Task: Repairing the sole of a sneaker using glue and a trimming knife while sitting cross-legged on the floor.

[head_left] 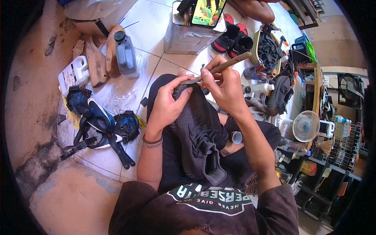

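Note:
A dark grey lace-up shoe [196, 129] lies across my lap, its toe away from me and its opening toward my body. My left hand [169, 100] grips the toe end, with the thumb on the upper and the fingers around the front edge. My right hand [225, 84] is closed around a long, thin tool with a brown, wood-like handle [239, 58]. The tool's flat, greyish end meets the shoe's toe by my left fingertips; its exact kind is unclear. A small dark bit [203, 67] shows at my right thumb tip.
A metal tin [184, 37] bearing a phone [208, 13] stands ahead, beside black-and-red shoes [235, 41]. Left are a grey jug [125, 55], a white jug [74, 72] and a strapped bundle [100, 121]. Right are a basket [256, 45], bottles, another dark shoe [279, 96] and a fan [306, 126].

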Demonstrator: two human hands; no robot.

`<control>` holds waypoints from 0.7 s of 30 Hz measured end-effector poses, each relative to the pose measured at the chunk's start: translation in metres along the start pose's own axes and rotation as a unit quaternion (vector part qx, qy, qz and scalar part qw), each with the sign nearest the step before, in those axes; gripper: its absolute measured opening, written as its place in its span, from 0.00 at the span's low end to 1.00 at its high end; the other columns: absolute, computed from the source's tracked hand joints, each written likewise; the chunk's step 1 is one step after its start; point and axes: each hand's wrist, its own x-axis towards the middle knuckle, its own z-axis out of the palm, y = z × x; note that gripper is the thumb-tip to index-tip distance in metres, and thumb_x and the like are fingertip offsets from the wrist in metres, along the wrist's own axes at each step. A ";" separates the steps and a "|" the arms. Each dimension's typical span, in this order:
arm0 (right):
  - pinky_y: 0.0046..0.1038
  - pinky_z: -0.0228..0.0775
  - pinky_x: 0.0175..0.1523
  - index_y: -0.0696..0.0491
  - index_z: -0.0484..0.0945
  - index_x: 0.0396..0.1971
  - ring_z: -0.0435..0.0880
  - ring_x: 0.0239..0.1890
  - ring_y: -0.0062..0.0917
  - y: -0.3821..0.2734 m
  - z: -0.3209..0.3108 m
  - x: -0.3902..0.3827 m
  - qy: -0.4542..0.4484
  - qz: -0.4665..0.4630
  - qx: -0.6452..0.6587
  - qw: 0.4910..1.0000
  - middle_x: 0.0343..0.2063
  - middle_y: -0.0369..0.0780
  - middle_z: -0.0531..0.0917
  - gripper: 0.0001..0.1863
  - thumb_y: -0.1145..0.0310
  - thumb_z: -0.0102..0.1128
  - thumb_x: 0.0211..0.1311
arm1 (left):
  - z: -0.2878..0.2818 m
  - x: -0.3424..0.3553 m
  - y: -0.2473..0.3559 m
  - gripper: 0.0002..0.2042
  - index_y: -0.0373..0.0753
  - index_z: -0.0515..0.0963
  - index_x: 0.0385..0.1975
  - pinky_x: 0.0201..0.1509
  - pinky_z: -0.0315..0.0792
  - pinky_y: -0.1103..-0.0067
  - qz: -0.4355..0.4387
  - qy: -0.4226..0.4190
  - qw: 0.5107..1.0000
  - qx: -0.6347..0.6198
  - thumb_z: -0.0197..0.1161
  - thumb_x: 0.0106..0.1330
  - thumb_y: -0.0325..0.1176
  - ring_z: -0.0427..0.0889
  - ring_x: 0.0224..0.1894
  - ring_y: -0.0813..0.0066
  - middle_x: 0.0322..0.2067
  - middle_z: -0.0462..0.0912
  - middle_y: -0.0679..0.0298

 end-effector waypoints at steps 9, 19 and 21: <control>0.28 0.79 0.35 0.63 0.72 0.33 0.88 0.32 0.29 0.004 0.007 -0.001 -0.002 -0.011 0.022 1.000 0.25 0.46 0.85 0.08 0.73 0.60 0.65 | 0.001 0.001 0.003 0.14 0.29 0.77 0.51 0.61 0.67 0.76 -0.024 0.018 1.000 -0.008 0.59 0.66 0.24 0.78 0.53 0.73 0.46 0.83 0.55; 0.26 0.80 0.33 0.62 0.71 0.32 0.87 0.30 0.26 0.015 0.007 0.000 -0.006 0.029 0.059 0.998 0.24 0.44 0.84 0.08 0.73 0.58 0.66 | 0.000 -0.001 -0.008 0.15 0.28 0.76 0.51 0.65 0.63 0.75 0.003 0.021 1.000 0.006 0.59 0.65 0.24 0.73 0.61 0.67 0.51 0.80 0.49; 0.25 0.80 0.32 0.61 0.71 0.32 0.87 0.29 0.24 0.022 0.008 -0.001 0.001 0.054 0.098 0.994 0.24 0.42 0.83 0.07 0.73 0.56 0.67 | -0.002 0.000 -0.008 0.15 0.28 0.76 0.51 0.65 0.63 0.75 0.003 0.019 1.000 0.008 0.60 0.66 0.25 0.73 0.61 0.67 0.51 0.80 0.49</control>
